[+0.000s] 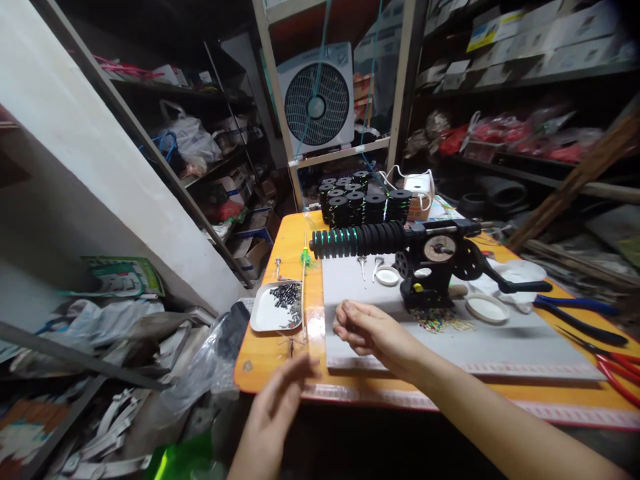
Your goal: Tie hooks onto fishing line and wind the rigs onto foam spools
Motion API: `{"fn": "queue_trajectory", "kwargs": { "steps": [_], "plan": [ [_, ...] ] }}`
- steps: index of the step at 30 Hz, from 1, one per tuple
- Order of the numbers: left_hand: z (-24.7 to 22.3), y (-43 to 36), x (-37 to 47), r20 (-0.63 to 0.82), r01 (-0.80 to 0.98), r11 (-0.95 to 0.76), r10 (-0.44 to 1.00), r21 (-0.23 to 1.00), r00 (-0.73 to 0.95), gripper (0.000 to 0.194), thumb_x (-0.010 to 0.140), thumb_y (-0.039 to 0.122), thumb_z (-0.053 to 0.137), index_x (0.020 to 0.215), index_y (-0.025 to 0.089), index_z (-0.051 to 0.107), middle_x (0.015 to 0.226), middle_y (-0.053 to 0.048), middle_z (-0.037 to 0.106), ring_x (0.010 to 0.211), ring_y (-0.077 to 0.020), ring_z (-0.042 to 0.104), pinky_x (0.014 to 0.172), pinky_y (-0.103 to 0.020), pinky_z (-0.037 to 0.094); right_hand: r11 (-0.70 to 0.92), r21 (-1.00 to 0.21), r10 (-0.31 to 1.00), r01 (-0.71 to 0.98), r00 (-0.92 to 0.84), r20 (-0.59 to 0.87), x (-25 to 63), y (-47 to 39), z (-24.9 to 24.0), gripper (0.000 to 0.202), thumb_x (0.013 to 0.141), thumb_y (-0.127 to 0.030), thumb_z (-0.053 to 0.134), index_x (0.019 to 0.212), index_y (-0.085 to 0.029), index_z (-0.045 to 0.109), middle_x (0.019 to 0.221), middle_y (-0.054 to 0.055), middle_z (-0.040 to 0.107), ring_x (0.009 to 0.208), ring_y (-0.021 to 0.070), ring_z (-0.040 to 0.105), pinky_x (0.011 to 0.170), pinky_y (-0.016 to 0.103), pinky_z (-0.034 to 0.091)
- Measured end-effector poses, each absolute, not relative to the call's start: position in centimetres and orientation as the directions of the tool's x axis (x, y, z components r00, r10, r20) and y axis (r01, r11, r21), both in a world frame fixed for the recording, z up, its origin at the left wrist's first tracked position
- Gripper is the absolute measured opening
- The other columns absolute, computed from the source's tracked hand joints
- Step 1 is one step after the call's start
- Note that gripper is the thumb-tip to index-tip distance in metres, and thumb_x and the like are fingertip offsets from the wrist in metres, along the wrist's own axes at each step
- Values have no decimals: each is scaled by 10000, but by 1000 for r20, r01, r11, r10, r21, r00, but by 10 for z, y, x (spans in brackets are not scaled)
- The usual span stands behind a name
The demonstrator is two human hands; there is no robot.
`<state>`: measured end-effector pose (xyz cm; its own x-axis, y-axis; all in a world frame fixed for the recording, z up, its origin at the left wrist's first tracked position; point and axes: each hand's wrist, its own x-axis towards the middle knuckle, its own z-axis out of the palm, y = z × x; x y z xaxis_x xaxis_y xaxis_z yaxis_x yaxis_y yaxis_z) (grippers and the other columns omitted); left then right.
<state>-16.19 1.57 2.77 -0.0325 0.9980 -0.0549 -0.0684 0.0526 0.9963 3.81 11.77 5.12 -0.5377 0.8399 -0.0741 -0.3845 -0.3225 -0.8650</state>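
Note:
My right hand (367, 331) is above the near left part of a grey board (360, 297), its fingers pinched together. Whatever is in that pinch, if anything, is hidden. Lower and to the left, my left hand (280, 403) reaches over the table's front edge, fingers stretched out, slightly blurred and holding nothing I can see. Beyond my right hand stands a black hand-cranked winder (433, 267) with a row of black ribbed spools (360, 240) on its shaft. Small coloured beads (434, 321) lie at its foot. A white tray (261, 317) holding small black tube-like pieces (287, 295) is beyond my left hand.
Stacked black spools (355, 200) stand at the back of the orange table (287, 230). On the right lie blue-handled pliers (575, 313) and a red-handled tool (617, 370). A round white dish (486, 309) rests by the winder. A box fan (316, 100) and loaded shelves (525, 70) are behind.

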Motion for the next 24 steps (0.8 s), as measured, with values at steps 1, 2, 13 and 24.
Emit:
{"fn": "queue_trajectory", "kwargs": {
  "steps": [1,2,13,24],
  "plan": [
    [37,32,-155,-13,-177,6,999,984,-37,412,910,439,595,1264,235,641,1306,-113,654,1182,-270,613,1034,-404,447,-325,-868,838,-376,-539,-80,38,111,47,401,867,-566,605,812,-184,494,705,-16,557,483,41,221,449,198,100],
    [45,49,-145,14,-278,-13,1000,961,1,449,921,430,587,1317,218,587,1367,-124,606,1231,-273,580,1056,-415,431,-328,-871,838,-366,-539,-88,38,104,43,405,881,-577,577,818,-187,486,706,-17,556,484,42,222,448,196,106],
    [51,102,-79,-108,-538,394,868,745,485,259,870,357,688,864,111,608,556,81,321,466,-35,224,447,-152,218,4,-987,910,163,-411,-64,97,29,19,256,924,-486,539,973,-255,640,991,72,687,910,221,636,816,357,500],
    [0,45,-68,-212,-524,416,889,743,406,456,797,589,683,766,182,480,482,111,302,391,-19,121,375,-164,94,332,77,728,940,-307,613,313,123,16,543,919,-244,407,1447,-119,405,1355,228,546,1233,337,531,1023,485,433]
  ]
}}
